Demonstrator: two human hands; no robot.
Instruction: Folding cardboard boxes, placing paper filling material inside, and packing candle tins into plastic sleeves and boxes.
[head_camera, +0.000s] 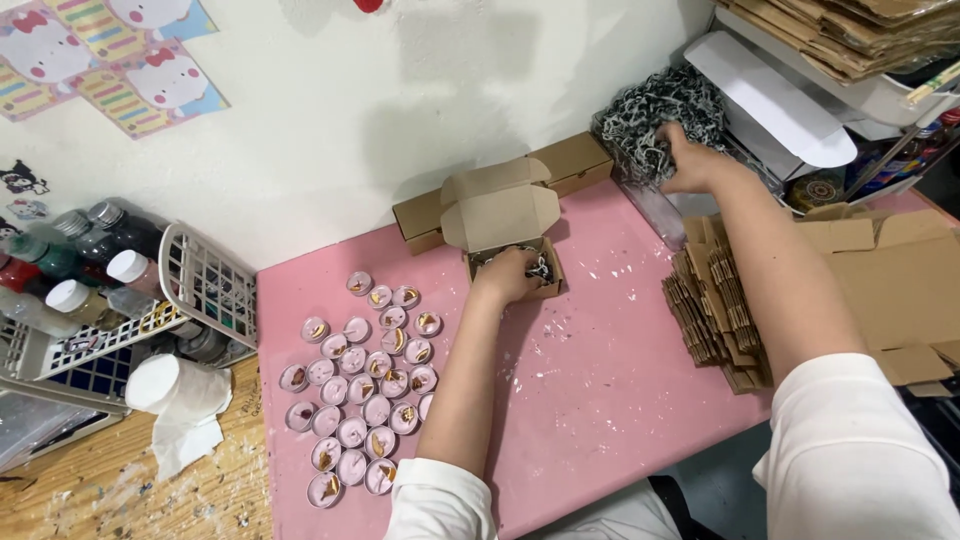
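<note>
Left hand (510, 272) was pressed, fingers curled, onto shredded filler inside the small open carton (500, 225) mid-mat, steadying it, while right hand (693, 165) was closed on a clump from the filler pile (655, 120) behind.

A white wall (400, 90) rises directly behind the pink table mat (590, 400), catching soft shadows. Cartoon cat stickers (110, 60) sit on the wall, up and left of the mat. Left of the mat lies a paint-flecked wooden tabletop (110, 490), holding a white wire basket (200, 280) of bottles. Right of the mat, stacked shelves (850, 60) hold flat cardboard.
</note>
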